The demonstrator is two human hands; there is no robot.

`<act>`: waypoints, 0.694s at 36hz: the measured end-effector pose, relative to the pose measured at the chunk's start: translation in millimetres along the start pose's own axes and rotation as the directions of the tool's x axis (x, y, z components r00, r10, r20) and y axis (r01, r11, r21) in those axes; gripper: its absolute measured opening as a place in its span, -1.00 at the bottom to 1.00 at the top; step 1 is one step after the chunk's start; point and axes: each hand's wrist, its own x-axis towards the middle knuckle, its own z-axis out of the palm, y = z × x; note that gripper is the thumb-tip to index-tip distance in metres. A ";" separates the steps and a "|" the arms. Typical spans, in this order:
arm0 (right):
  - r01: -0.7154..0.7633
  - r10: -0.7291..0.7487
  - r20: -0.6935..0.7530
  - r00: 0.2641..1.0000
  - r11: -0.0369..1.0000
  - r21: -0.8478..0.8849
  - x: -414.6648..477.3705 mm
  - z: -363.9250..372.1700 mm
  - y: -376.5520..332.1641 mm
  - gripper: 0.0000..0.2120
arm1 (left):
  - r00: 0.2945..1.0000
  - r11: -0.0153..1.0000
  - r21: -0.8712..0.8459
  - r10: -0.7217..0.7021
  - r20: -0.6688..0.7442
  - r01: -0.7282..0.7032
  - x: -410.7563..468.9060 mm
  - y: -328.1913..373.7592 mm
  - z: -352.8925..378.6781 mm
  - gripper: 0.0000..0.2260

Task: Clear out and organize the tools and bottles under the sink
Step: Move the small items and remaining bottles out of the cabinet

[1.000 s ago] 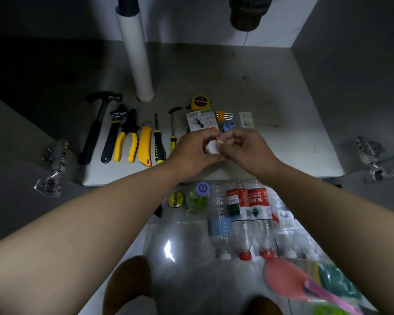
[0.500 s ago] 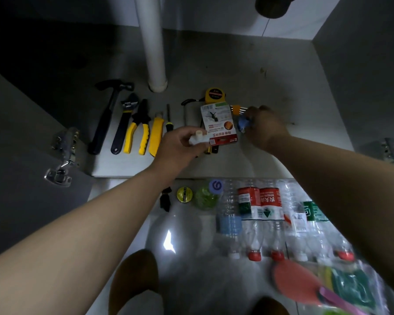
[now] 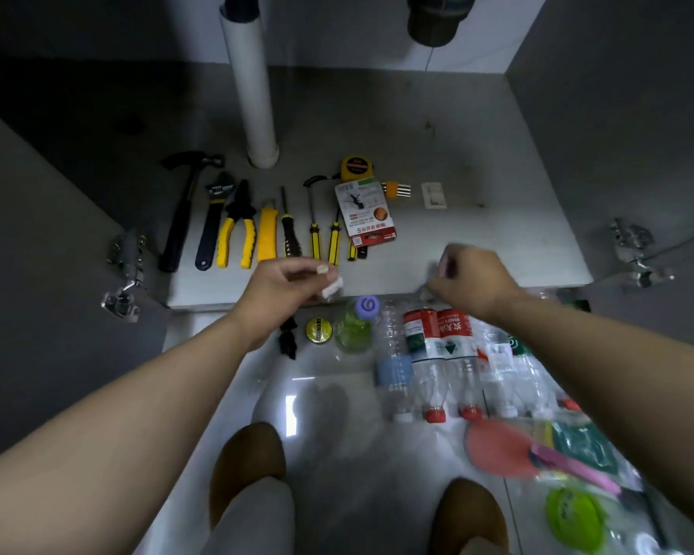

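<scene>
**Hand and Item Positions at the Cabinet Front Edge**

The left hand (image 3: 285, 290) was over the front edge of the cabinet floor (image 3: 477, 162), its grip holding a small white piece (image 3: 332, 288) at the fingertips. The right hand (image 3: 473, 282) was over the same edge, further right, with its fingers curled. Motion blur made it impossible to tell whether its grip held anything.

A row of tools lay along the front-left part of the cabinet floor: hammer (image 3: 189, 206), wrench (image 3: 215, 218), pliers (image 3: 237, 230), utility knife (image 3: 267, 234) and screwdrivers (image 3: 313, 226). A tape measure (image 3: 356, 168) sat just behind a carded package (image 3: 365, 212) near the centre. Bottles (image 3: 429, 342) lay side by side on the tiled floor (image 3: 337, 414), just in front of the front edge.
</scene>
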 end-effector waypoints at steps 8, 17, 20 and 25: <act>0.041 -0.064 0.327 0.943 0.996 0.074 -66.6 66.5 -0.6 -0.94 | 0.991 0.979 0.175 -0.120 0.066 0.107 -41.8 -27.0 -17.4 -0.82; 0.018 -0.032 0.269 0.962 0.998 0.054 -88.2 160.0 -18.9 -0.92 | 0.985 0.876 0.453 -0.138 -0.101 0.168 -60.2 -89.5 -35.4 -0.88; 0.150 -0.138 0.268 0.954 0.988 -0.024 -83.7 177.8 -29.1 -0.88 | 0.977 0.824 0.530 -0.130 -0.169 0.201 -62.7 -109.1 -48.7 -0.89; 0.209 -0.204 0.248 0.947 0.978 0.010 -74.8 202.8 -50.6 -0.88 | 0.954 0.784 0.559 -0.139 -0.267 0.271 -65.2 -131.6 -64.5 -0.87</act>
